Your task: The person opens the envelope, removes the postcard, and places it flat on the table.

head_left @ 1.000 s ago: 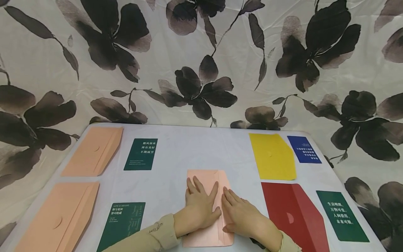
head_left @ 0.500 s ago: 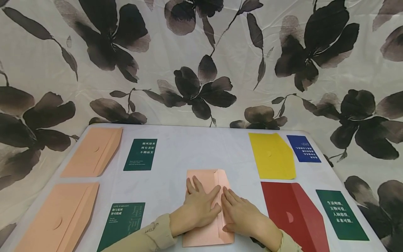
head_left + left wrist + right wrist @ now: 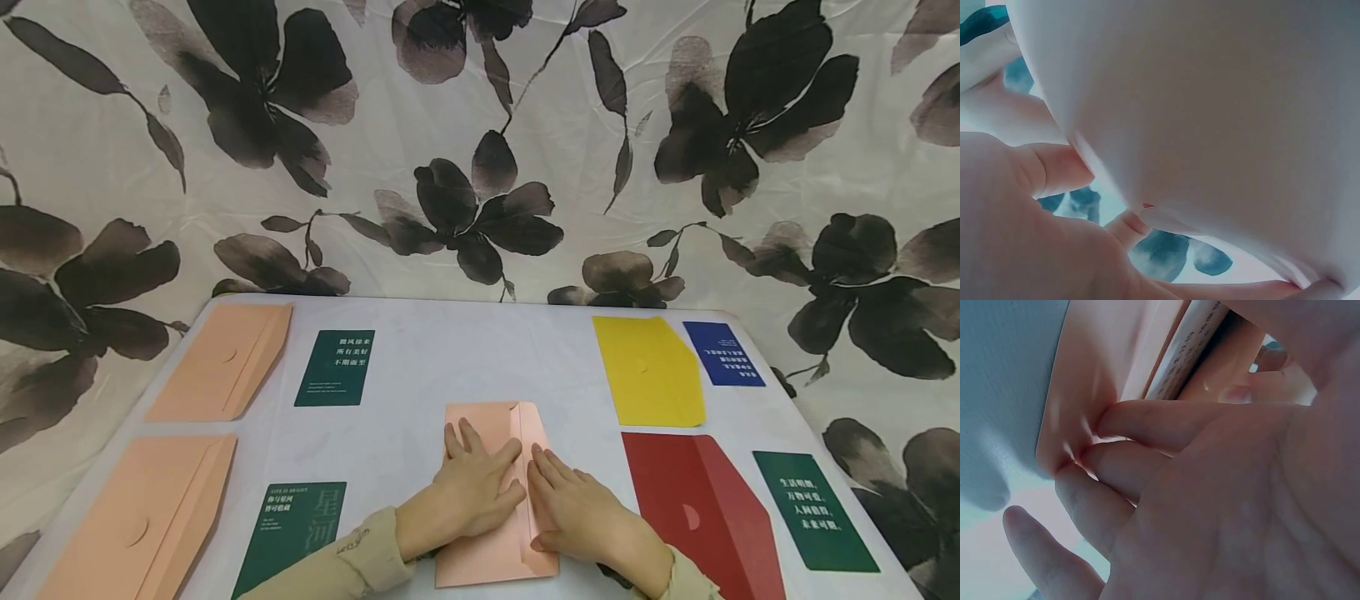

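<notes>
A peach envelope lies at the front middle of the table with its flap side to the right. Across its body rests my left hand, fingers spread, the thumb reaching toward the flap fold. My right hand presses the flap with extended fingers held together. In the right wrist view, these fingertips touch the peach paper, and a white strip printed with dark characters shows in the envelope's opening. The left wrist view is mostly filled by a pale, blurred sheet beside the hand.
Two peach envelopes lie at the left, with two green cards beside them. To the right are a yellow envelope, a red envelope, a blue card and another green card. A floral cloth hangs behind.
My left hand has shifted slightly down and left on the envelope, and its thumb and index finger have changed angle. The right hand stays nearly still on the flap.
</notes>
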Tool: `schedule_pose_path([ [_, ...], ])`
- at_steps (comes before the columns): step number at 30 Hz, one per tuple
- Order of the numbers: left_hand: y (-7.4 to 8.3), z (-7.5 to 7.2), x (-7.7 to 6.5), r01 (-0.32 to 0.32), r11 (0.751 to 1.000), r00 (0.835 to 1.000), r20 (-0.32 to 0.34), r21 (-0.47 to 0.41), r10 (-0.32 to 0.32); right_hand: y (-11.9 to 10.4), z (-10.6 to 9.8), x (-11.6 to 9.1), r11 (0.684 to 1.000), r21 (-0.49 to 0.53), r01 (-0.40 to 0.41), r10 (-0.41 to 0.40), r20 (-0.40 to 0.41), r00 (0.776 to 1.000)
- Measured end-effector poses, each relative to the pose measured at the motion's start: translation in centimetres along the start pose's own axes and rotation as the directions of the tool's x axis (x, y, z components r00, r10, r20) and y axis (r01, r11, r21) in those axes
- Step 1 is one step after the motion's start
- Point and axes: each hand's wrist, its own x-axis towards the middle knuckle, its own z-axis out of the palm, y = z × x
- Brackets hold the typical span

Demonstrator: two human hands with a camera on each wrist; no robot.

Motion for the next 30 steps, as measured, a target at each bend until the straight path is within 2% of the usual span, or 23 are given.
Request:
schedule_pose_path([
  [8, -0.36, -0.07, 0.08, -0.047, 0.999, 0.999, -0.025, 0.024, 0.048, 0.2, -0.03, 0.03, 0.998, 0.059, -0.002, 0.001, 0.016, 1.0],
  [15, -0.37, -0.04, 0.02, -0.06, 0.998, 0.997, -0.045, 0.027, 0.062, 0.19, -0.2, 0.08, 0.993, 0.12, 0.005, -0.01, 0.043, 0.999],
  [19, -0.2, -0.08, -0.04, -0.063, 0.997, 0.997, -0.039, 0.044, 0.064, 0.11, -0.25, -0.09, 0.995, 0.099, 0.012, -0.016, 0.04, 0.999],
  [25, -0.16, -0.1, -0.11, -0.065, 0.997, 0.997, -0.035, 0.046, 0.067, -0.04, -0.06, -0.12, 0.998, 0.035, 0.048, -0.047, -0.013, 0.999],
  [30, -0.26, -0.11, -0.05, -0.078, 0.996, 0.996, -0.033, 0.044, 0.08, -0.12, 0.1, -0.01, 0.999, 0.012, 0.032, -0.032, -0.023, 0.999],
])
